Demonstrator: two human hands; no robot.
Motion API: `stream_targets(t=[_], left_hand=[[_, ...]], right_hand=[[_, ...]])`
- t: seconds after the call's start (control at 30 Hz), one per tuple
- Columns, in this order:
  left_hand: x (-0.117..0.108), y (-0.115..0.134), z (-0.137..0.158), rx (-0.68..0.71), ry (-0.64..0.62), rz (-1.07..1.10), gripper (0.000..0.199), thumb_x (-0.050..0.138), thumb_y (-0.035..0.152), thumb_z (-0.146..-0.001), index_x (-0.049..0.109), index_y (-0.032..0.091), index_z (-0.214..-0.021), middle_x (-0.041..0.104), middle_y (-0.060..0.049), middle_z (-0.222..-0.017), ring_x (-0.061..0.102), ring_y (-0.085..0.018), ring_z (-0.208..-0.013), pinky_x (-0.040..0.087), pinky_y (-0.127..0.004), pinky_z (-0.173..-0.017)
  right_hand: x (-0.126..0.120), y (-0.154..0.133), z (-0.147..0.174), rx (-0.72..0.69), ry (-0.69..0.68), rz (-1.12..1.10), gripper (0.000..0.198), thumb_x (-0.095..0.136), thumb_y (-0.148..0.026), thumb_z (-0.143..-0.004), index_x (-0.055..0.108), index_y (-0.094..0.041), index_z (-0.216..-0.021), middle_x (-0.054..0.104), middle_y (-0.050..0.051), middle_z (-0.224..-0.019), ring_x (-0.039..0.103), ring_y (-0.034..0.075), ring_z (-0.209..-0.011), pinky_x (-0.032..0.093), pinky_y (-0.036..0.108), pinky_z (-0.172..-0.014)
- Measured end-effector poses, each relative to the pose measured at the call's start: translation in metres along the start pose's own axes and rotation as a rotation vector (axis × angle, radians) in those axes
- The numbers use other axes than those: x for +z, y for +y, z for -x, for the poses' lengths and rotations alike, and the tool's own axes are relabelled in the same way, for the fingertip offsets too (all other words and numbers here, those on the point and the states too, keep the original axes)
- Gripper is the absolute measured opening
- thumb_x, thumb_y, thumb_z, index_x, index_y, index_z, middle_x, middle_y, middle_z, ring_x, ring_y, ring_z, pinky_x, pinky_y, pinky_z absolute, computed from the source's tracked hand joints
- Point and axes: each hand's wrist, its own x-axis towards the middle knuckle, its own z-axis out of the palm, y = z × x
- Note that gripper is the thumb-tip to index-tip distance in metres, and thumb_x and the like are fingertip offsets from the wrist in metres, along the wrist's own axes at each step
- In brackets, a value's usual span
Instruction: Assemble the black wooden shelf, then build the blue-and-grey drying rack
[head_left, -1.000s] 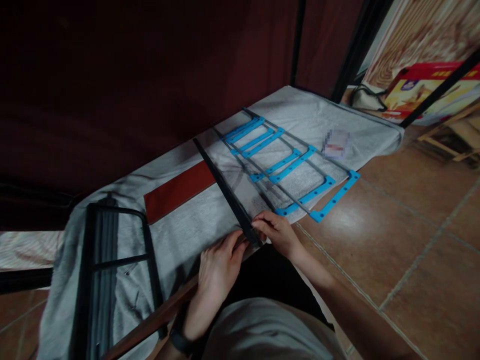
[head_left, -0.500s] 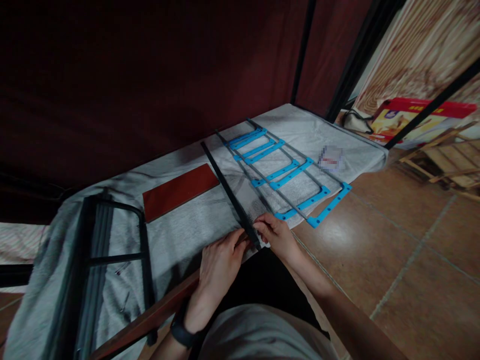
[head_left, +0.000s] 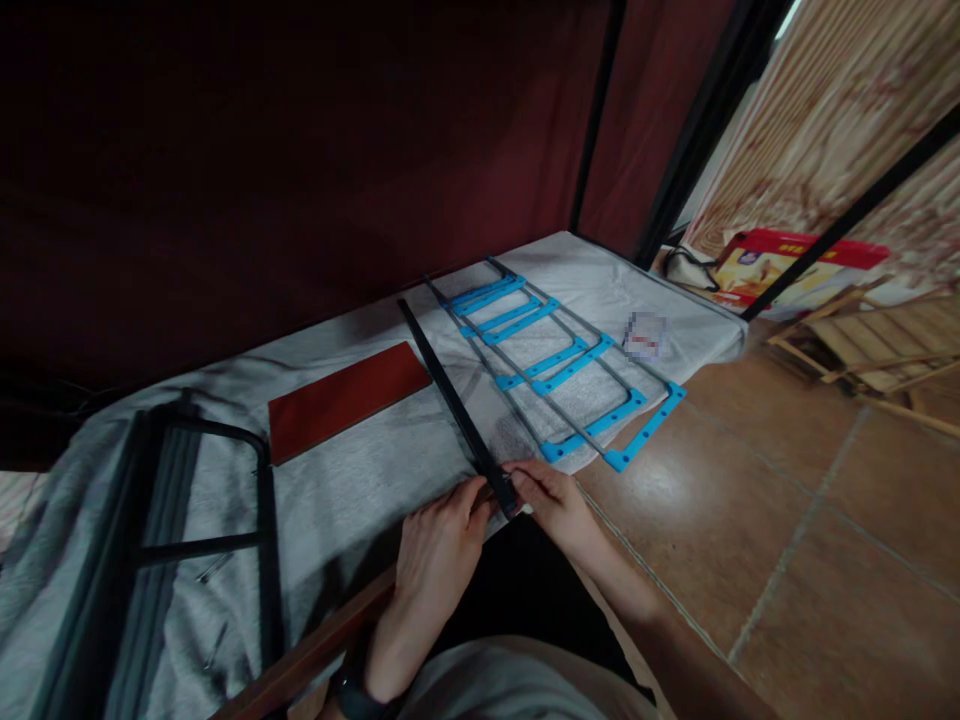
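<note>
Our left hand (head_left: 441,538) and right hand (head_left: 553,502) curl at the near end of a long, thin, black metal bar (head_left: 457,408) that reaches over the fluffy grey blanket (head_left: 349,485); we can't quite tell what each one grips. If our fingers loosen, the bar could slip.

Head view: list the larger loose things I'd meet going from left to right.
Dark metal frame → red-brown board → long black bar → blue-barred racks → red-and-yellow box.
</note>
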Motion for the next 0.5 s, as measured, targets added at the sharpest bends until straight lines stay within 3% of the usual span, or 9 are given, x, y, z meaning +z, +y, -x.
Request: stream_targets(t=[0.07,0.2,0.3,0.4,0.5], left_hand=[[0.0,-0.002,-0.001,0.014,-0.001,-0.003,0.031,0.046,0.022,-0.099,0.066,0.029,-0.122,0.078,-0.001,-0.109,0.075,-0.021,-0.091,0.051,-0.03,-0.076],[-0.003,-0.003,-0.004,0.039,-0.02,-0.036,0.03,0.045,0.022,-0.099,0.065,0.027,-0.121,0.079,-0.001,-0.105,0.075,-0.022,-0.09,0.051,-0.03,-0.074],[-0.004,-0.002,-0.004,0.052,-0.034,-0.061,0.03,0.044,0.023,-0.1,0.065,0.026,-0.121,0.079,-0.001,-0.104,0.075,-0.022,-0.09,0.05,-0.029,-0.074],[-0.002,-0.003,-0.005,0.059,-0.036,-0.067,0.03,0.041,0.024,-0.102,0.064,0.027,-0.121,0.078,-0.001,-0.107,0.075,-0.021,-0.091,0.051,-0.029,-0.073],[0.0,-0.005,-0.006,0.061,-0.05,-0.06,0.033,0.04,0.024,-0.102,0.063,0.026,-0.124,0.078,-0.002,-0.11,0.075,-0.023,-0.092,0.052,-0.031,-0.074]], right_hand=[[-0.004,0.0,-0.001,-0.01,-0.045,0.054,0.042,0.051,-0.059,-0.096,0.067,-0.019,-0.1,0.064,0.003,-0.08,0.062,0.015,-0.067,0.051,0.028,-0.063],[-0.009,-0.009,-0.01,-0.143,-0.089,0.398,0.046,0.041,-0.052,-0.103,0.053,-0.02,-0.072,0.054,0.0,-0.069,0.052,0.012,-0.062,0.041,0.026,-0.061],[-0.011,-0.015,-0.014,-0.148,-0.092,0.531,0.05,0.04,-0.052,-0.103,0.045,-0.021,-0.065,0.047,-0.003,-0.063,0.046,0.011,-0.06,0.035,0.026,-0.059],[-0.011,-0.015,-0.012,-0.091,-0.069,0.438,0.044,0.04,-0.055,-0.103,0.053,-0.021,-0.079,0.052,-0.002,-0.069,0.05,0.012,-0.064,0.037,0.026,-0.059],[-0.009,-0.01,-0.01,-0.069,-0.072,0.176,0.037,0.045,-0.057,-0.1,0.056,-0.021,-0.099,0.059,-0.001,-0.078,0.058,0.013,-0.07,0.044,0.025,-0.064]])
